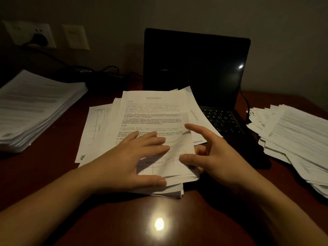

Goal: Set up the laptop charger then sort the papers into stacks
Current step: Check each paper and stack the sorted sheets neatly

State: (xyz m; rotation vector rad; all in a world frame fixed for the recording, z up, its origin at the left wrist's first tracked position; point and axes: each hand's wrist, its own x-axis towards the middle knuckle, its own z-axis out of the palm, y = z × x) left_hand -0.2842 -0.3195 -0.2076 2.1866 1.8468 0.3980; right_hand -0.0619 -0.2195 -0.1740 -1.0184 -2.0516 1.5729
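At the desk's centre lies a loose middle pile [96, 132] of printed papers, its sheets fanned out and askew. The left hand [140, 157] rests flat on the top sheet [152, 110], fingers straight and spread. The right hand [220, 153] is at the pile's right edge: the thumb lies on the top sheet's lifted corner, the lower fingers curl behind that edge and pinch it, and the index finger is stretched out above the page.

A tall, fairly even left stack [35, 107] stands well apart on the left. A ragged right pile [292, 135] spreads along the right edge.

The desk [106, 219] is dark, reddish polished wood, and a bright light reflection [159, 224] shows near the front. The room is dim, and the wall behind is plain.

The laptop [195, 64] stands open behind the middle pile with its screen dark. The pile's far sheets overlap the left part of the keyboard [220, 119]. A black charger cable [245, 102] runs down past the laptop's right side, between it and the right pile; its end cannot be made out. On the wall at left, a black plug [41, 39] sits in a white socket [30, 34], with a second wall plate [75, 37] beside it. A dark lead [53, 57] trails from the plug toward the desk behind the left stack
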